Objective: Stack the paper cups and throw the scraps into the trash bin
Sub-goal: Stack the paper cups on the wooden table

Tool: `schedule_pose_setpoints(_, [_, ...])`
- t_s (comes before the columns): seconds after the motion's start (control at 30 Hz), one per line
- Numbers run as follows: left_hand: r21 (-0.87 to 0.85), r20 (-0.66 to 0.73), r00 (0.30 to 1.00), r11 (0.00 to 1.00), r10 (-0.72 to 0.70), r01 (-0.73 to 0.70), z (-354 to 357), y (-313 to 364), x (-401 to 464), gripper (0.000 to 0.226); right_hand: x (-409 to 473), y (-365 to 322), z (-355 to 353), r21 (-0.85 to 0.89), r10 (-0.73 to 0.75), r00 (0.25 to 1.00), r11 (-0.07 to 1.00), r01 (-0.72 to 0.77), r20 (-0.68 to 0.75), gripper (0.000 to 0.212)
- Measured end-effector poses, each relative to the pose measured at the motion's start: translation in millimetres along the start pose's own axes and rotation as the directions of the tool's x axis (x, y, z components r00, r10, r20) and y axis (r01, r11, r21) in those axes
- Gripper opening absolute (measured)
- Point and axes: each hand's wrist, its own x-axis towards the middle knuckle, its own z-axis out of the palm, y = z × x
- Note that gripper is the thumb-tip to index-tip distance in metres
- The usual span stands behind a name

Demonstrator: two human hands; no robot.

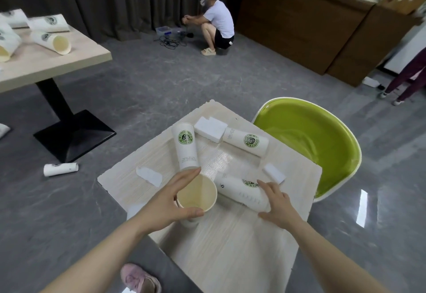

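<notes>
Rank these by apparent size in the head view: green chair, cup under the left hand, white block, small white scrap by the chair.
1. green chair
2. cup and white block: too alike to rank
3. small white scrap

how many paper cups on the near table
4: upright cup in the left hand, lying cup under the right hand, middle cup, far cup beyond it. Nested ones may hide.

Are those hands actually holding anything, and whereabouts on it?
The left hand holds the upright cup at its rim, thumb opposite fingers. The right hand lies over the wide end of the lying cup; whether it grips cannot be told.
</notes>
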Motion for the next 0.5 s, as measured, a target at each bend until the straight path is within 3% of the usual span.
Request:
schedule_pose_setpoints(0.23, [-0.02,-0.005,1.0,1.0,0.002,-0.002,1,0,0,0.089,-23,-35,-4,0.327,-0.052,0.987,0.94,0.099,-0.149,0.087])
schedule_pose_setpoints(0.33, [-0.036,-0.003,1.0,0.999,0.003,-0.003,2,0,-1,0.089,-30,-49,-18,0.391,-0.091,0.963,0.901,0.188,-0.252,0.075])
schedule_pose_setpoints(0.5, [-0.055,-0.009,1.0,0.998,-0.006,0.005,2,-1,-3,0.089,-43,-72,-57,0.414,-0.126,0.943,0.874,0.252,-0.308,0.069])
